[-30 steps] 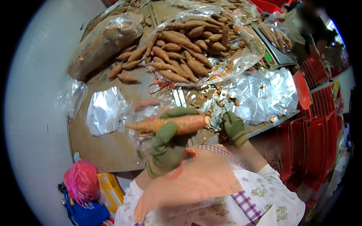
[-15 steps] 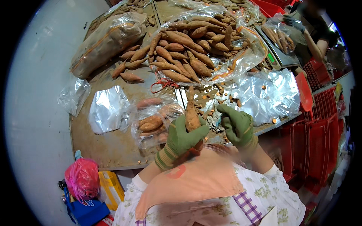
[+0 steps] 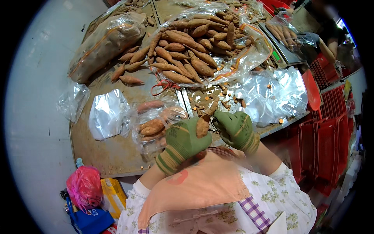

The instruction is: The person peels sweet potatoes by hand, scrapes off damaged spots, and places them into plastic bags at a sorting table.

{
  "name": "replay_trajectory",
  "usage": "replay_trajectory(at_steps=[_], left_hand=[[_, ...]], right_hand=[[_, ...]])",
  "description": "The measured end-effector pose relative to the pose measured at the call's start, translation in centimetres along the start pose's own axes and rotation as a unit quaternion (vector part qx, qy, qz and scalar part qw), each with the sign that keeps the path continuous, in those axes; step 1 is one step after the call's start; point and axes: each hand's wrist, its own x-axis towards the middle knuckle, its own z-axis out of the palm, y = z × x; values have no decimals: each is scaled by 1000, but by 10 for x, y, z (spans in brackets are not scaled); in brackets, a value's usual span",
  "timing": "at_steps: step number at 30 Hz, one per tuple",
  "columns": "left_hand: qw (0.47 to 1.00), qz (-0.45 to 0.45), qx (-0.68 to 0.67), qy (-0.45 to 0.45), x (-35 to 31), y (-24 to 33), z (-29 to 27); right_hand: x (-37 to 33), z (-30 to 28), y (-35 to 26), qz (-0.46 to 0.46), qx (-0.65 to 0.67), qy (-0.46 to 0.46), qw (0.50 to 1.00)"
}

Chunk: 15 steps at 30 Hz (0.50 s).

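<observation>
**Q:** Centrally, what does the figure show in hand?

**A:** One sweet potato (image 3: 203, 124), held nearly upright just above the near edge of the wooden table (image 3: 113, 156). The left hand (image 3: 183, 142), in a green glove, is clenched round its lower half. The right hand (image 3: 235, 130), gloved alike, is curled against its upper part; whether it grips a blade or only the root cannot be told.

**Q:** Which step does this suggest?

**A:** Trimming, by judgement: orange offcuts (image 3: 218, 95) lie scattered on the table just beyond the root. The next move would call for a steady left-hand grip and a short, controlled stroke at the tip.

**Q:** And around the sweet potato?

**A:** To its left, a clear bag of sweet potatoes (image 3: 154, 124). Beyond it, an open heap of sweet potatoes (image 3: 191, 50) on plastic. To its right, crumpled clear sheeting (image 3: 272, 93); farther right, stacked red crates (image 3: 331, 128).
</observation>
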Motion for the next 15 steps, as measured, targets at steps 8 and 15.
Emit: replay_trajectory(at_steps=[8,15], left_hand=[[979,183,-6,90,-12,21,-11],[997,72,21,2,-1,3,-6]], right_hand=[[-61,68,42,220,10,-30,975],[-16,11,-5,384,453,65,802]])
